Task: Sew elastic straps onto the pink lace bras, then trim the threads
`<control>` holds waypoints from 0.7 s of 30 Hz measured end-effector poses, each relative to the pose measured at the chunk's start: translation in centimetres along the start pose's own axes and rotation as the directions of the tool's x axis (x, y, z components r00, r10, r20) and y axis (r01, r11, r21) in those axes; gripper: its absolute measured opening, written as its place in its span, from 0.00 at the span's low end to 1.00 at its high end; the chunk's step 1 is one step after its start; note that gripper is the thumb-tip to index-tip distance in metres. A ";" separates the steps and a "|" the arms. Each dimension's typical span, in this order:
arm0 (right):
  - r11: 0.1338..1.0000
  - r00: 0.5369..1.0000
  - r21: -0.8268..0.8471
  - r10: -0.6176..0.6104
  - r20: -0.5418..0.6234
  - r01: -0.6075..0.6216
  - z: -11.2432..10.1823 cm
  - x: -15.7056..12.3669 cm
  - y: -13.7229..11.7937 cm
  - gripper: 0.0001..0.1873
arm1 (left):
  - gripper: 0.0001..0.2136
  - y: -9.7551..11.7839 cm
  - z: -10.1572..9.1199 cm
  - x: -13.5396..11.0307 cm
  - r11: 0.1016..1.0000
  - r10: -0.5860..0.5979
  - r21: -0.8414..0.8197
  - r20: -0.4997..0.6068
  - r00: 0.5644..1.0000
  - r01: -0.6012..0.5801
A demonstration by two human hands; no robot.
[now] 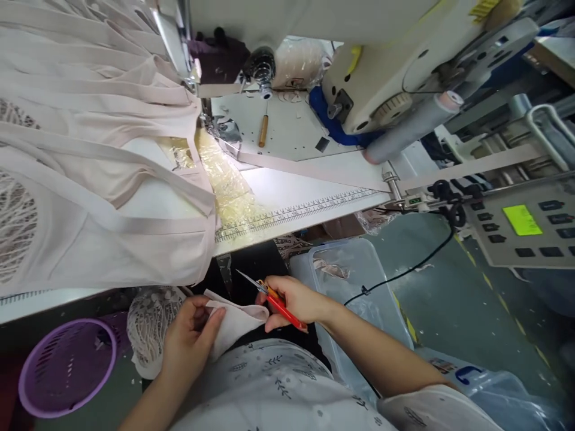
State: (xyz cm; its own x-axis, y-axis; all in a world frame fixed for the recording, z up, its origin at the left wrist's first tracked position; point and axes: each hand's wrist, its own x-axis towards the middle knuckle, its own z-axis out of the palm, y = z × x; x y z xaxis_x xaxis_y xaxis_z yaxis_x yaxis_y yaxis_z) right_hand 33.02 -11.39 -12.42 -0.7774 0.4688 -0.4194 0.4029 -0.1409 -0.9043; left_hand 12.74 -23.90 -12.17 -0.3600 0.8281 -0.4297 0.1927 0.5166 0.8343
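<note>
Low in front of my lap, my left hand [193, 329] pinches the edge of a pale pink fabric piece [236, 323] between thumb and fingers. The cloth is folded and stretches across to my right hand [291, 302]. Thread snips [283, 308] with a red handle lie in that hand, their pointed blades aimed up and left, just above the cloth. My right thumb is close to the cloth's right end; whether it grips it, I cannot tell. A lace part [153, 329] hangs below, left of my left hand.
Pale garments [112, 197] are heaped on the sewing table at left. A sewing machine [381, 72] stands behind, with a wooden-handled tool [263, 130] on its bed. Below are a purple basket [67, 320] and a clear plastic bin [381, 269]. A control panel [525, 221] is at right.
</note>
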 end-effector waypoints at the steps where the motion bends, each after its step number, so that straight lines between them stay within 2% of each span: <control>1: 0.999 1.000 -0.023 -0.022 -0.019 0.022 0.3 -0.1 0.0 0.28 | 0.13 -0.1 0.0 -0.1 0.999 -0.014 -0.047 -0.017 1.000 0.013; 5: 0.981 0.984 -0.165 -0.122 -0.128 0.100 1.5 -0.5 0.1 0.17 | 0.14 -0.4 0.0 -0.5 0.994 -0.028 -0.105 -0.047 0.999 0.023; 9: 0.936 0.943 -0.304 -0.253 -0.217 0.181 2.2 -0.8 0.4 0.15 | 0.16 -0.7 -0.1 -0.9 0.991 -0.018 -0.132 -0.072 0.997 0.008; 13: 0.900 0.916 -0.360 -0.336 -0.218 0.245 2.2 -1.1 0.5 0.11 | 0.16 -0.9 -0.1 -0.8 0.975 -0.023 -0.223 -0.073 0.997 0.007; 16: 0.875 0.903 -0.391 -0.382 -0.197 0.285 2.1 -1.3 0.4 0.07 | 0.18 -0.9 0.1 -0.6 0.921 -0.100 -0.382 -0.032 0.994 0.080; 18: 0.871 0.908 -0.390 -0.386 -0.165 0.299 2.0 -1.3 0.2 0.05 | 0.20 -1.1 0.2 -0.4 0.877 -0.153 -0.462 -0.004 0.988 0.134; 21: 0.886 0.928 -0.372 -0.347 -0.132 0.278 1.8 -1.4 -0.1 0.04 | 0.19 -1.6 0.4 -0.4 0.854 -0.190 -0.491 0.010 0.982 0.170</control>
State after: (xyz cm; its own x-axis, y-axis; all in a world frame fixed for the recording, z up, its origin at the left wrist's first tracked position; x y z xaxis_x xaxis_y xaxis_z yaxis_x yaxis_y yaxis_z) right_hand 33.22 -13.64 -11.84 -0.7978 0.5995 -0.0648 0.3202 0.3302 -0.8879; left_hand 12.93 -24.98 -13.49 -0.3804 0.7173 -0.5837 -0.3448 0.4756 0.8093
